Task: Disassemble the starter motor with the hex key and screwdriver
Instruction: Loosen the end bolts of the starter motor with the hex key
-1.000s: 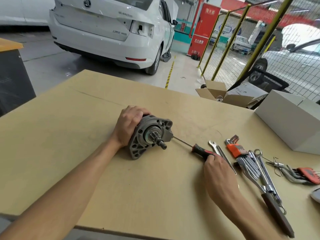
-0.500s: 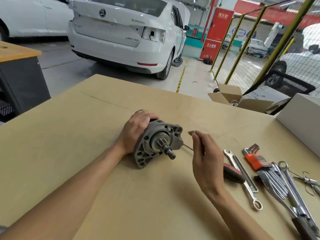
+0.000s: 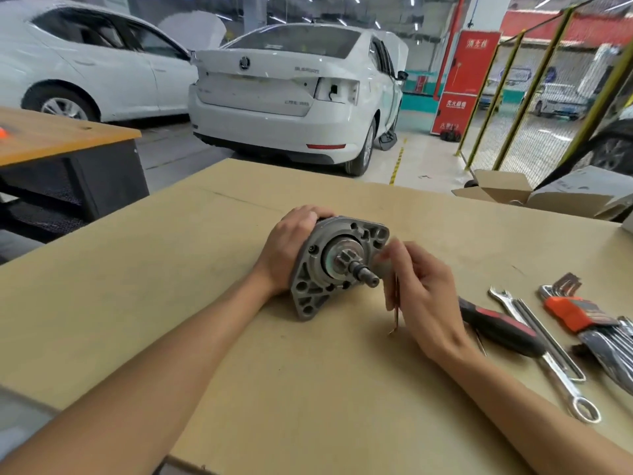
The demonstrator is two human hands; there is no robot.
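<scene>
Starter motor (image 3: 337, 265) on its side on table (image 3: 144, 289), pinion shaft toward camera. Left hand (image 3: 291, 248) fingers curled over motor body. Right hand (image 3: 419, 296) fingers pinching thin long bolt (image 3: 395, 308) beside flange. Screwdriver (image 3: 496, 329) and hex key set (image 3: 579, 311) lying right.

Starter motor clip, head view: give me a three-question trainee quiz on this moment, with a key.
1. True or false: the left hand grips the starter motor.
2. Fill in: the right hand pinches a thin metal tool, apparently an L-shaped hex ____.
3. Where is the screwdriver? A) in the left hand's grip B) lying on the table C) stuck in the motor.
Key: 1 true; 2 key; 3 B.
</scene>
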